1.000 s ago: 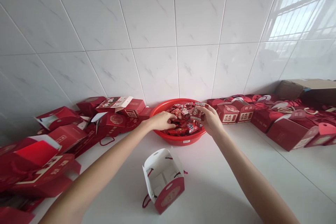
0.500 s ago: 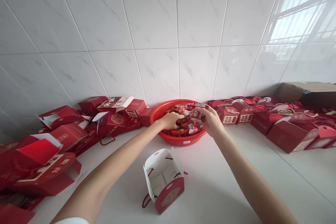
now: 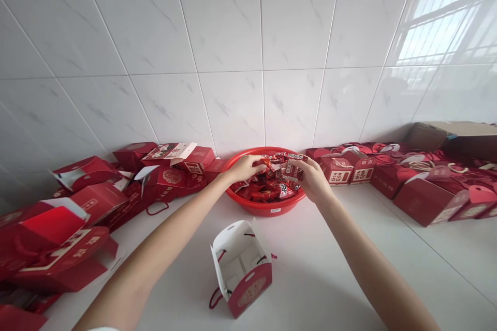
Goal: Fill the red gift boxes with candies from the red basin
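Note:
A round red plastic basket [image 3: 267, 212] stands against the tiled wall, filled with red-wrapped candies [image 3: 267, 192]. Over its left side is my left hand [image 3: 245, 167], thumb and fingers closed in a pinch; what lies between the fingertips is hard to make out among the red wrappers. At the basket's right side my right hand [image 3: 314, 180] grips a red packet with a patterned edge [image 3: 292, 168]. Nearer to me, an opened red gift box [image 3: 250, 289], white inside with dark red cords, stands upright on the white table [image 3: 310, 279].
Loosely piled red boxes [image 3: 99, 201], some with raised flaps, fill the left side. On the right stand rows of folded red gift boxes [image 3: 430, 199], with a brown cardboard carton [image 3: 454, 137] behind them. The tiled wall [image 3: 233, 108] closes off the back.
My left hand has risen from among the candies and shifted slightly left and back, uncovering more of them. My right hand keeps its grip on the packet, almost unmoved.

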A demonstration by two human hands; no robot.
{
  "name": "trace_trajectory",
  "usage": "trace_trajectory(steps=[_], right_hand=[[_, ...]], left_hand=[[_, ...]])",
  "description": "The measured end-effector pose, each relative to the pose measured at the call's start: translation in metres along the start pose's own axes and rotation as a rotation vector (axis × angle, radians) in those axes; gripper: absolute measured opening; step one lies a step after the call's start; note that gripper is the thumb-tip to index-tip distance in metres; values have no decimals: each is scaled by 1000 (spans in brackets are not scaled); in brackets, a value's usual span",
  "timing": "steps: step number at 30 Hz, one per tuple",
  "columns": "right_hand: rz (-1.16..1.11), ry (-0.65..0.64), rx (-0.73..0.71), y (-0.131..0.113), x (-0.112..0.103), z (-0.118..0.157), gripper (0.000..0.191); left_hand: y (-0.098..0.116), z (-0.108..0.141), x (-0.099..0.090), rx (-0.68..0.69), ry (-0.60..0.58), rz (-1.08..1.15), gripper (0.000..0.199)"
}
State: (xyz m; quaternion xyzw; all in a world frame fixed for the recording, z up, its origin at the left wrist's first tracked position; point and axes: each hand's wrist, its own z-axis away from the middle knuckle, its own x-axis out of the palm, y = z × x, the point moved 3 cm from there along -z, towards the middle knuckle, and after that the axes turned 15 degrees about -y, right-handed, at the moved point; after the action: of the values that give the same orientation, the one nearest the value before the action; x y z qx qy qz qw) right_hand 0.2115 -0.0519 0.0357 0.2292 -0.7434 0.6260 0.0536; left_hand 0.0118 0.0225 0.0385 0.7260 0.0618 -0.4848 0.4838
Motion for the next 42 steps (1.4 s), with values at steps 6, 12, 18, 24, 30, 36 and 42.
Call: trace_trajectory(steps=[6,12,18,24,30,36,42], right_hand=[[-24,15,43,1,2,1,13],[-44,-28,52,8,1,-1,19],[-59,-57,55,11,3,-1,27],[-50,-45,77,13,5,0,26],[-21,-152,52,10,8,2,40],[-38,-20,17,5,0,0,37],[-44,15,8,3,-1,0,37]], left_hand=[[-1,0,-5,24,4,180,36],[1,0,-4,49,34,338,41],[27,7,-1,131,-19,564,33],[49,11,16,111,-185,499,29],[49,10,17,80,-67,376,40],[36,22,6,-35,-281,66,26],[20,25,18,-178,-408,-166,69]])
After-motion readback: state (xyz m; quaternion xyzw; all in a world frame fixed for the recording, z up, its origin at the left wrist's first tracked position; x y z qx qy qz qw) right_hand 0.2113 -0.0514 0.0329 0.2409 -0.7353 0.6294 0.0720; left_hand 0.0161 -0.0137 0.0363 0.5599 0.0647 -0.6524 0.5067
